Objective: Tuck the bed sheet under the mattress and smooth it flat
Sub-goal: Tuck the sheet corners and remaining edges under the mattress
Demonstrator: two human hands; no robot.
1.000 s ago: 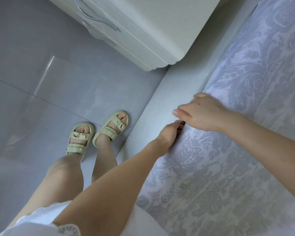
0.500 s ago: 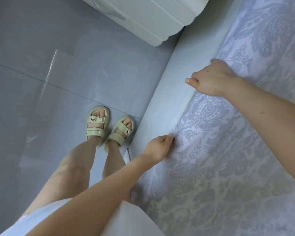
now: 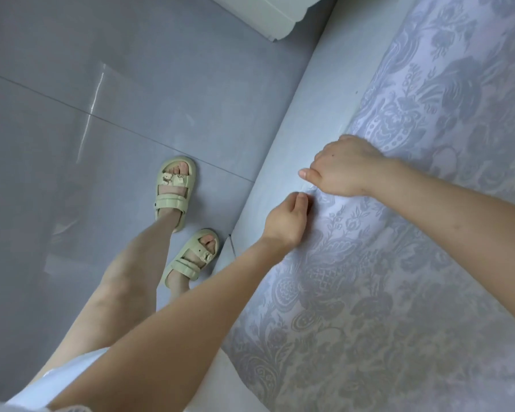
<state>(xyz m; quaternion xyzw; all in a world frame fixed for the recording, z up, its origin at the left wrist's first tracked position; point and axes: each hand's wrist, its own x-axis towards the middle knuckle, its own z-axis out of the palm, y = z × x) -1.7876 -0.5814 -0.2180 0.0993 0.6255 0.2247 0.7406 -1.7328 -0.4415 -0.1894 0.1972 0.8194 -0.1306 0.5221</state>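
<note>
Two hands, left hand (image 3: pixel 286 223) and right hand (image 3: pixel 344 168), two sandals (image 3: pixel 174 188) (image 3: pixel 192 258), one bed sheet (image 3: pixel 399 292), one white cabinet (image 3: pixel 265 13).

Pale lilac bed sheet (image 3: pixel 414 263) under both hands, patterned with grey-blue damask flowers and scrolls. Plain pale blue-grey bed side panel (image 3: pixel 309 114) just left of the right hand (image 3: pixel 345 168). Glossy grey floor tiles (image 3: pixel 131 84) and pale green strapped sandals (image 3: pixel 174 188) further left of the left hand (image 3: pixel 286 224).

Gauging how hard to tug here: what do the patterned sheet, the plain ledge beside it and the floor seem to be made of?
The sheet: woven cloth, probably jacquard, faint sheen; the floral figure reads as weave and it puckers. The ledge: pale, matte, smooth; padded fabric or painted board, unclear. The floor: glazed tile, glossy; light streak and a grout line.
</note>
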